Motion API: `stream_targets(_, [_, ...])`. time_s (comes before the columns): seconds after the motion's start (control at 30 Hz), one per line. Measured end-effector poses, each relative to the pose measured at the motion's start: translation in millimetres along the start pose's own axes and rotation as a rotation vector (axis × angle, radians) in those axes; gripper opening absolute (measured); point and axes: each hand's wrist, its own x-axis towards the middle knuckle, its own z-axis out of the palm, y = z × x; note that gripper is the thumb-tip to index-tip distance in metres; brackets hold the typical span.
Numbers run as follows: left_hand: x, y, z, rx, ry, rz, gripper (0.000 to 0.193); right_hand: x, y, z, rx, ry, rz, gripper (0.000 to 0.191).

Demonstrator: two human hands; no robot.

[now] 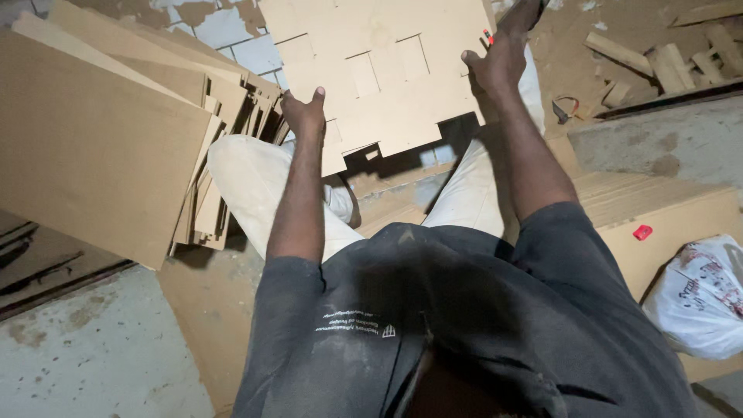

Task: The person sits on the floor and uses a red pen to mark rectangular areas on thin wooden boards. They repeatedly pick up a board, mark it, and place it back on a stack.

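The head camera looks straight down on a person sitting low over a dusty concrete floor (93,364), grey and stained, with sheets of brown board spread under the legs. At the top of the view the floor shows pale blocks with patches of brown dust. To the left a stack of boards (101,139) leans or lies fanned out, the top one large and plain. At the upper right lies a heap of wood offcuts (665,62), short strips lying at many angles, beside a raised concrete slab. To the right a flat board bears a small red object (642,231), and just below it sits a white plastic bag (700,294), crumpled and full.

The cut panel (387,70) is held out in front of the knees, above the floor, between both hands. It is a flat, light brown sheet with rectangular slots scored into it and a stepped, notched lower edge. Its face is turned up toward the camera, the notched edge points back toward the person, and the far edge runs out of the top of the view, so its long axis cannot be told.

The left hand (303,112) clenches the panel's lower left corner, fingers curled under, thumb on top. The right hand (495,66) grips the right edge, fingers wrapped over it, with a thin red-tipped thing beside them.
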Motion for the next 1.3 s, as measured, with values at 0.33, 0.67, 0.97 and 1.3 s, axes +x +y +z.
stream_targets(0.33, [7.9,-6.0,-2.0,-0.18,-0.061,0.01,0.049,-3.9,10.5,-6.3,0.037,0.173,0.014,0.077])
stream_targets(0.67, [3.4,-3.6,-10.5,-0.007,-0.047,0.076,0.038,2.7,11.3,-5.7,0.143,0.054,0.158,0.067])
stream_targets(0.97, [1.2,6.1,-27.6,0.068,-0.111,0.07,0.033,-22.9,-7.3,-14.0,0.216,-0.008,0.339,0.054])
stream_targets(1.3, [-1.7,5.2,-39.5,0.053,-0.228,-0.034,0.039,-13.9,-6.5,-15.6,0.182,0.098,0.317,0.061])
